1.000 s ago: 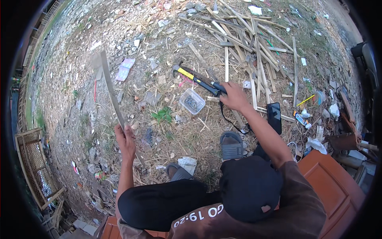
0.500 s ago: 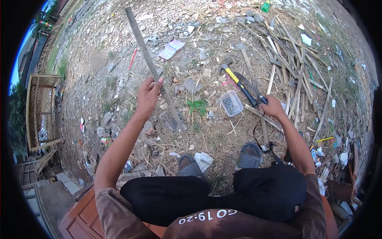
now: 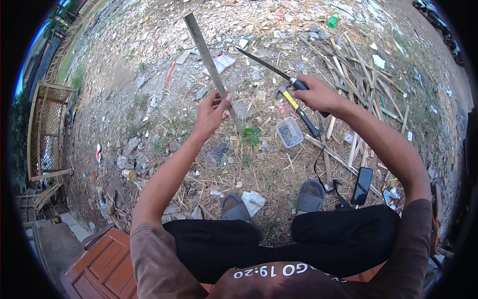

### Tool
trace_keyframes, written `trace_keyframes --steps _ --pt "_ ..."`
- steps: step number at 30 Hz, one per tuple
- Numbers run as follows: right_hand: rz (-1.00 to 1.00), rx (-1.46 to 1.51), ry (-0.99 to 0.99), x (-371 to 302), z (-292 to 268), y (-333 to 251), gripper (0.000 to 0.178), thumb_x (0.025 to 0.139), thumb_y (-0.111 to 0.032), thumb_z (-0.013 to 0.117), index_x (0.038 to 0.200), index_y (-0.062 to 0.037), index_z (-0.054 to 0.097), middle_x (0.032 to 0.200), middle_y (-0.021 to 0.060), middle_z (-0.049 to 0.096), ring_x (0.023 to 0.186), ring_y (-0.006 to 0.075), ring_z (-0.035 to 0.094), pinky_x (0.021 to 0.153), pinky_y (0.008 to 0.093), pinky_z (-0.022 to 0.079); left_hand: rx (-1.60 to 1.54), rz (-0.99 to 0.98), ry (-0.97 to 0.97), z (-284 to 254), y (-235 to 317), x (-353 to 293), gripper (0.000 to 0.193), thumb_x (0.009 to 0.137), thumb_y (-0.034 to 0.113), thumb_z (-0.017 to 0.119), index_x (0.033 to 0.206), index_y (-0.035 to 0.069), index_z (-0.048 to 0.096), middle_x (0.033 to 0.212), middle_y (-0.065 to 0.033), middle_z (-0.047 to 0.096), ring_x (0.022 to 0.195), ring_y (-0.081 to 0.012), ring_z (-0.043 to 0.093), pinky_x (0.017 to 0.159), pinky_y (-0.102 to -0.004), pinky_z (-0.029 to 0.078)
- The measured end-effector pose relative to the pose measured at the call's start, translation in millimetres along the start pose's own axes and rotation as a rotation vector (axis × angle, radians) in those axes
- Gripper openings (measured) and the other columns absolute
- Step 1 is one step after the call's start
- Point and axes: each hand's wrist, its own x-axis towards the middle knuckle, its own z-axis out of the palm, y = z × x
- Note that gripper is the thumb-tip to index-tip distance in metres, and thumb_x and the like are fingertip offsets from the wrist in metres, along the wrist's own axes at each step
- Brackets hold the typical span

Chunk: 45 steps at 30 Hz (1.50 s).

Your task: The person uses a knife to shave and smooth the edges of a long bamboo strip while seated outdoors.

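My left hand (image 3: pixel 212 110) pinched a straight, flat, grey-brown slat (image 3: pixel 204 51); my right hand (image 3: pixel 319 94) clasped a slim, dark, pointed knife (image 3: pixel 265 64) by its black handle (image 3: pixel 300 85).

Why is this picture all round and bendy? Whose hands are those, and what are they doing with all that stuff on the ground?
There's no robot here, just a person's bare hands. The picture comes from a wide camera worn on the head, looking down; its lens makes everything look curved.

The left hand holds a long wooden stick. The right hand grips the dark handle of a long, pointed blade.

On the rough, strawy ground lie a yellow and black hammer, a clear box of small metal pieces, probably nails, a phone and, to the right, a pile of sticks.
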Motion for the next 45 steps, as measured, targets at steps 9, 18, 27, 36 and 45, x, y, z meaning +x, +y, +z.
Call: trace_keyframes --steps 9,18,27,36,45 --pt "-0.096 0.303 0.121 30 12 -45 0.013 0.088 -0.014 0.057 0.096 -0.0039 0.053 0.067 -0.0012 0.047 0.054 0.0062 0.045 0.048 0.0233 0.039 0.026 -0.059 -0.053 24 -65 6 0.044 0.086 0.013 0.071 0.119 0.000 0.046 0.099 -0.0116 0.060 0.092 -0.0205 0.062 0.075 -0.0320 0.053" --pt "-0.049 0.400 0.103 31 9 -1 0.014 0.088 -0.011 0.058 0.099 -0.0042 0.052 0.066 -0.0018 0.047 0.052 0.0056 0.044 0.048 0.0227 0.036 0.118 -0.207 -0.051 42 -118 10 0.057 0.085 0.020 0.073 0.127 0.002 0.039 0.104 -0.0128 0.059 0.091 -0.0168 0.061 0.077 -0.0296 0.050" --pt "-0.074 0.352 0.122 52 -4 26 0.017 0.083 -0.017 0.059 0.094 -0.0042 0.056 0.069 0.0007 0.053 0.057 0.0095 0.051 0.051 0.0275 0.042 0.760 -0.374 -0.237 66 -152 9 0.072 0.079 0.037 0.072 0.130 -0.001 0.037 0.117 -0.0276 0.058 0.108 -0.0403 0.058 0.095 -0.0430 0.044" --pt "-0.042 0.288 0.103 59 -11 50 0.020 0.082 -0.019 0.062 0.093 -0.0037 0.058 0.069 0.0012 0.052 0.058 0.0098 0.051 0.051 0.0274 0.042 0.764 -0.454 -0.200 79 -141 12 0.066 0.080 0.035 0.070 0.128 0.002 0.038 0.103 -0.0245 0.063 0.098 -0.0404 0.062 0.086 -0.0466 0.046" --pt "-0.131 0.100 0.085 55 -7 37 0.026 0.080 -0.024 0.063 0.093 -0.0013 0.059 0.076 0.0066 0.054 0.070 0.0167 0.055 0.063 0.0320 0.044 0.660 -0.400 -0.116 36 -153 17 0.052 0.076 0.018 0.068 0.121 0.003 0.046 0.102 -0.0262 0.063 0.097 -0.0412 0.062 0.085 -0.0467 0.048"
